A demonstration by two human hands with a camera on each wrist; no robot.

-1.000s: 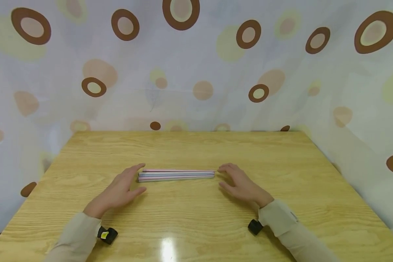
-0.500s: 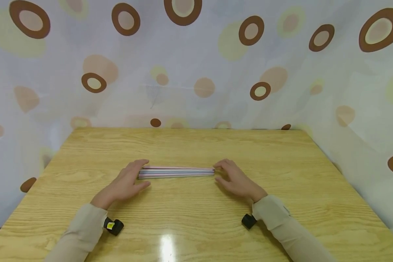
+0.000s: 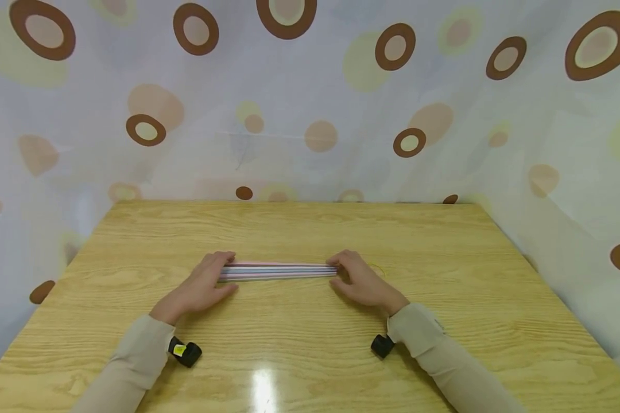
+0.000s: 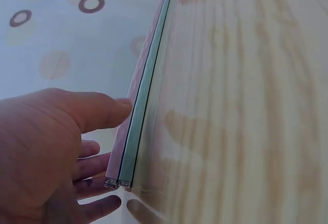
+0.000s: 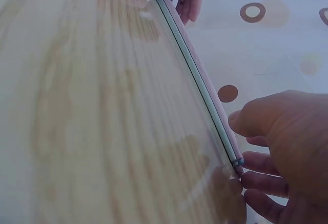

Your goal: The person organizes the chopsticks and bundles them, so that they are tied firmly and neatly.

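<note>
A flat bundle of long thin strips [image 3: 279,271] in pink, white, blue and green lies crosswise on the wooden table. Pink and green strips [image 4: 134,121] with dark lines between them show in the left wrist view; their exact kind is unclear. At the bundle's left end is my left hand [image 3: 198,289], thumb on the near side and fingers beyond the far side. My right hand [image 3: 363,282] is around the right end in the same way, its fingers slightly bent. Whether either thumb touches the strips I cannot tell.
The wooden table [image 3: 299,355] stretches out on all sides of the bundle. Behind it hangs a pale cloth [image 3: 279,166] with brown ring patterns. A thin yellow loop [image 3: 379,267] shows just beyond my right hand.
Both hands have moved inward to the bundle's ends, the right one leftward and the left one slightly rightward. The bundle stays in place. The yellow loop has come into view.
</note>
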